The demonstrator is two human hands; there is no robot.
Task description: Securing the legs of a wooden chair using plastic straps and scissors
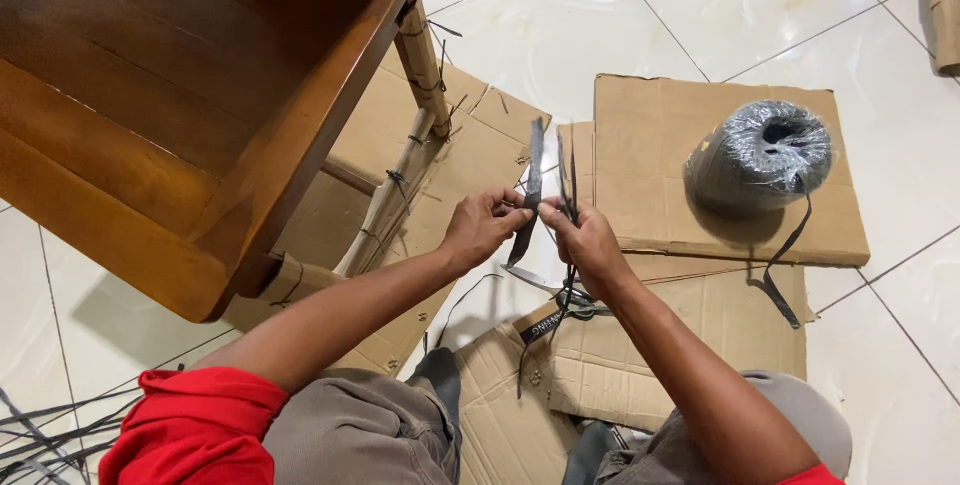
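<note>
Both hands meet above the tiled floor (620, 15), fingertips pinched on thin black plastic strips. The left hand (483, 226) is clamped on a wider black strip (531, 195) that stands up between the thumbs and hangs down below them. The right hand (583, 237) is closed on two or three narrower black strands (570, 170) that rise side by side above its knuckles and trail down past the wrist toward the lap; their exact number is hard to make out where they overlap.

To the left a dark wooden chair (170, 115) lies tipped over, its seat filling the upper left corner of the view. One chair leg (412, 120) is wrapped in cardboard and tied with several black bands. Flattened cardboard sheets (660, 145) cover the floor under the chair and the hands; at least three overlapping pieces show, but their edges are partly hidden by the arms and knees.

On the far right sheet stands one roll of grey-black strapping (760, 155), wrapped in clear film, with a loose black tail (785, 255) hanging over the sheet's near edge. A bundle of loose black strips (40, 435) lies at the lower left corner, cut off by the frame. The red sleeves and grey trousers are also cut off at the bottom edge.
</note>
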